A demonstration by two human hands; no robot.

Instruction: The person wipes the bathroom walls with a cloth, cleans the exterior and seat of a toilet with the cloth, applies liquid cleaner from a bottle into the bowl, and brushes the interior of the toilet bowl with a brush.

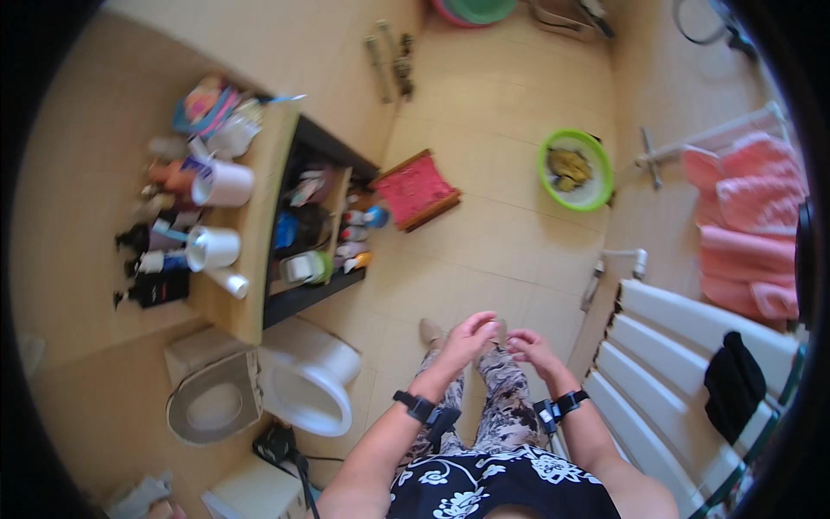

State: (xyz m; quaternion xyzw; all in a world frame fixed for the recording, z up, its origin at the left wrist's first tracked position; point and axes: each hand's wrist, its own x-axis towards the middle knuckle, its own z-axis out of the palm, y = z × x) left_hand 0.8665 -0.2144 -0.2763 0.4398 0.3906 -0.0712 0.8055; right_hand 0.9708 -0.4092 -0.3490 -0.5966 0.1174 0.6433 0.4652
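My left hand (468, 337) hangs in front of me above my shoes, its fingers loosely bent and holding nothing that shows. Close by, my right hand (534, 350) has its fingers apart and is empty too. The two hands do not touch each other. Each wrist wears a black strap with a small box, one on the left (418, 406) and one on the right (568, 402). Below them are my patterned trousers (503, 389) and a tan shoe (431, 330) on the tiled floor (484, 259).
On the left are a toilet (344, 400) and a counter (278, 156) crowded with cups and bottles. Ahead are a red-topped wooden stool (418, 192) and a green-rimmed basin (544, 164). A white radiator (661, 355), a black cloth (735, 385) and pink towels (748, 251) line the right.
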